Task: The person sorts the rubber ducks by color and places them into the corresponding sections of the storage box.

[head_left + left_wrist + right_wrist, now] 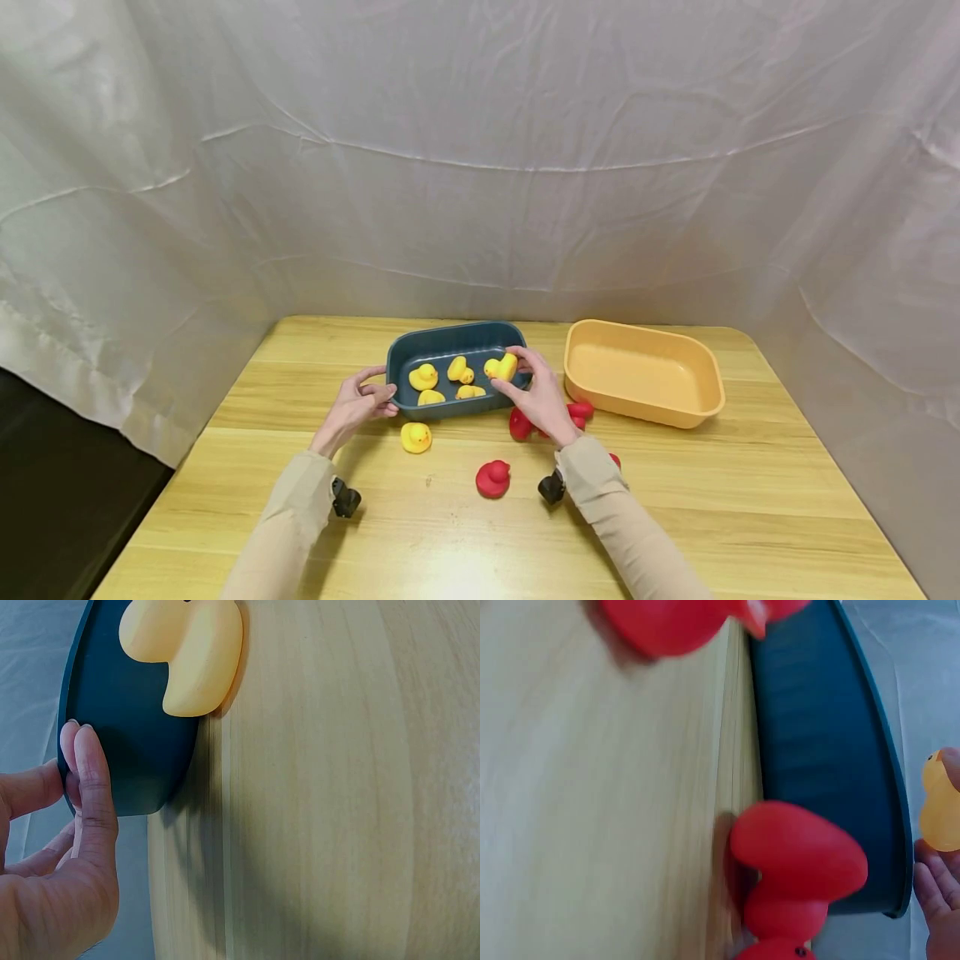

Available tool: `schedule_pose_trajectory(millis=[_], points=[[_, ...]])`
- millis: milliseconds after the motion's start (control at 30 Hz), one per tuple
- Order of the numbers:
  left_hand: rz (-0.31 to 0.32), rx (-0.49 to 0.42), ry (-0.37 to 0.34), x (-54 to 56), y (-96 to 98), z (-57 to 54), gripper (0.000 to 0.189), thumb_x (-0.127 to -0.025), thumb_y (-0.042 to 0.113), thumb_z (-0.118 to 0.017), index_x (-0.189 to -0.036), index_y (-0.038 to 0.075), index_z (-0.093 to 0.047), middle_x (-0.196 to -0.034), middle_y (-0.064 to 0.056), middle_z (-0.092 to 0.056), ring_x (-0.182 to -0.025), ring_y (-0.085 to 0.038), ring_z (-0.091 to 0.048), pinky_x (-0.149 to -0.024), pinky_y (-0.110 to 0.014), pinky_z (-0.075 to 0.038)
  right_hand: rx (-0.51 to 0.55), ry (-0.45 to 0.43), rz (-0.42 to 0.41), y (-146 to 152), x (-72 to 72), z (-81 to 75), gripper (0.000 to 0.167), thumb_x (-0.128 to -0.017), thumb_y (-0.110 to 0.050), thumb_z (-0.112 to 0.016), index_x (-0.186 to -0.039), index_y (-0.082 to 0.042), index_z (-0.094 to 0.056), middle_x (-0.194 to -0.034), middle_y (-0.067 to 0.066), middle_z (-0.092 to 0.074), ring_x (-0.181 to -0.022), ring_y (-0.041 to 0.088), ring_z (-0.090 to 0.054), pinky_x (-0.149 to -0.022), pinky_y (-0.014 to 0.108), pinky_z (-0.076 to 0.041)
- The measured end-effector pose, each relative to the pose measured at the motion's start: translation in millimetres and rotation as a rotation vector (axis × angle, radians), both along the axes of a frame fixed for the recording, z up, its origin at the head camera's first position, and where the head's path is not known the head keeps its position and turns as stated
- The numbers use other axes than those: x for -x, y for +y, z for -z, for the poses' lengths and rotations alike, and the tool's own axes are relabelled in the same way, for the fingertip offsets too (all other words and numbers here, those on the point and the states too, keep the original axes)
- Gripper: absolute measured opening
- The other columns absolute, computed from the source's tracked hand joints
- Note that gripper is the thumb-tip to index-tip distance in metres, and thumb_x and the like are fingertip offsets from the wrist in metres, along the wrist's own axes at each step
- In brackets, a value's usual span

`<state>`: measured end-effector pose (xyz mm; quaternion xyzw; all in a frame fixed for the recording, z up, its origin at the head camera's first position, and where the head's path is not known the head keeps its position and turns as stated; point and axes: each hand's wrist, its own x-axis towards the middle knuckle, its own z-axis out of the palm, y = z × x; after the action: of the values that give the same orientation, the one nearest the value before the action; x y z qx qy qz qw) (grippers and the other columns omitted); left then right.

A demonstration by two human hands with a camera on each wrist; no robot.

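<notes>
A dark blue basin [453, 409] stands at the back middle of the table with several yellow rubber ducks [423, 377] inside. My left hand [358, 404] grips its left end, thumb and fingers on either side of the rim in the left wrist view. Over the basin's right end, my right hand [542, 398] pinches a yellow rubber duck [507, 367] between thumb and fingers. That held duck [940, 817] also shows at the right edge of the right wrist view, above the rim. Another yellow duck [416, 437] sits on the table in front of the basin.
An orange basin [645, 406] stands at the back right. Red rubber ducks [521, 424] lie close in front of the blue basin, partly behind my right wrist. One red duck [492, 479] sits nearer on the wooden table [420, 542]. A grey curtain [480, 208] hangs behind.
</notes>
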<state>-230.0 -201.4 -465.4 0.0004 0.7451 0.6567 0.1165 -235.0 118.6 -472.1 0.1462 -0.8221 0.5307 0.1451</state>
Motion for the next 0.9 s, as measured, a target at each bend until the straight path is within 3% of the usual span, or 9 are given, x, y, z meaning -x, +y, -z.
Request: schedule_pose_trajectory(millis=[467,900], points=[[-0.001,0.001,-0.007,-0.1,1.5,-1.4,0.058,-0.100,0.005,-0.058,-0.151,-0.007,-0.032,-0.090,-0.007,-0.071,-0.067,-0.006,-0.069,-0.076,-0.031,-0.064,-0.260,0.004,0.026,12,12.1,-5.7,0.055,-0.079,-0.024,-0.087,-0.124,-0.003,-0.064,-0.113,0.016,-0.067,-0.105,0.036,-0.064,-0.094,0.048,-0.054],[0.006,0.000,0.001,-0.2,-0.1,-0.8,0.058,-0.101,0.005,-0.057,-0.151,-0.008,-0.031,-0.090,-0.007,-0.071,-0.067,-0.006,-0.069,-0.077,-0.032,-0.064,-0.366,-0.011,0.026,13,12.5,-6.2,0.057,-0.082,-0.031,-0.084,-0.128,-0.003,-0.062,-0.126,0.017,-0.064,-0.121,0.038,-0.057,-0.110,0.052,-0.046]])
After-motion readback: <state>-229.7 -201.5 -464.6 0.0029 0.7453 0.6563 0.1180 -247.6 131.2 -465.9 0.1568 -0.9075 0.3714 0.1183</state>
